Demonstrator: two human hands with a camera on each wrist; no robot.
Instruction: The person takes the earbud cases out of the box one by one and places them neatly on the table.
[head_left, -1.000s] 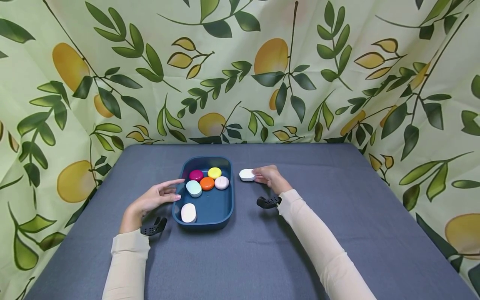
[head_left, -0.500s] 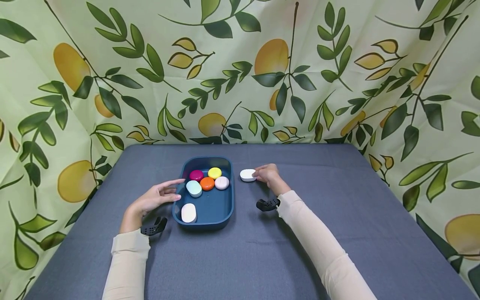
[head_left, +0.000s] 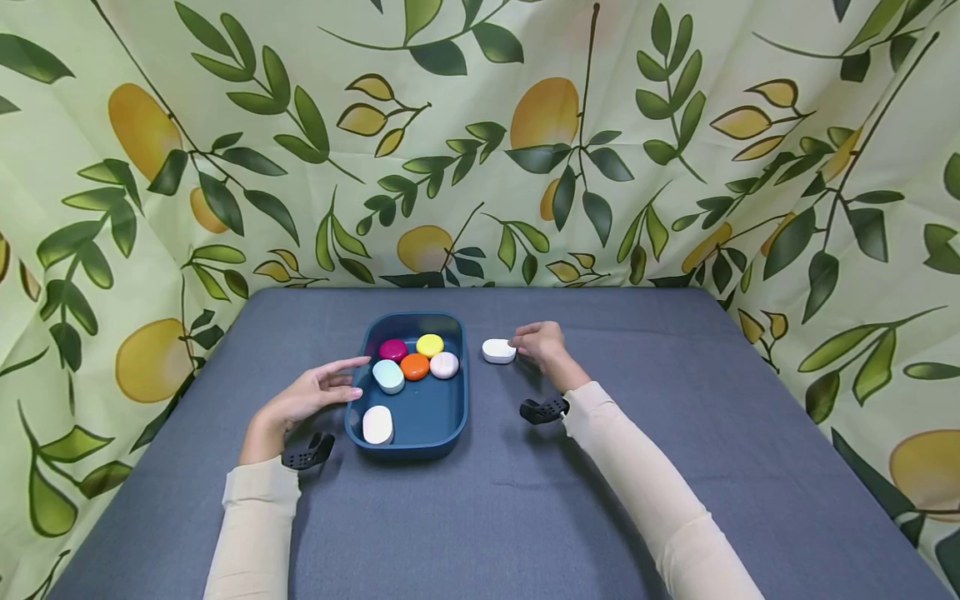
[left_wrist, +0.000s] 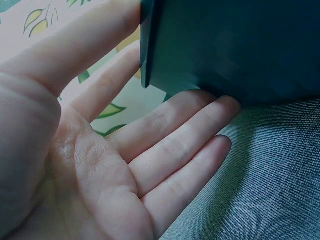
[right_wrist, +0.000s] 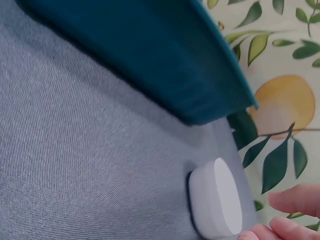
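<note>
A white oval block, like a bar of soap, lies on the cloth just right of the blue tray. My right hand is at the block's right end, its fingertips close to the edge. In the right wrist view the thumb stands apart from the block; whether another fingertip touches it I cannot tell. My left hand rests its extended fingers against the tray's left side. The left wrist view shows fingers reaching to the tray's outer wall.
Inside the tray sit smooth rounded pieces: magenta, yellow, orange, pale pink, mint and a white block. Grey-blue cloth covers the table. A leaf-patterned curtain hangs behind and at both sides.
The right hand has drawn slightly up and to the right, so its fingers cover less of the white block. That block sits a touch farther right. The left hand and tray stay put.
</note>
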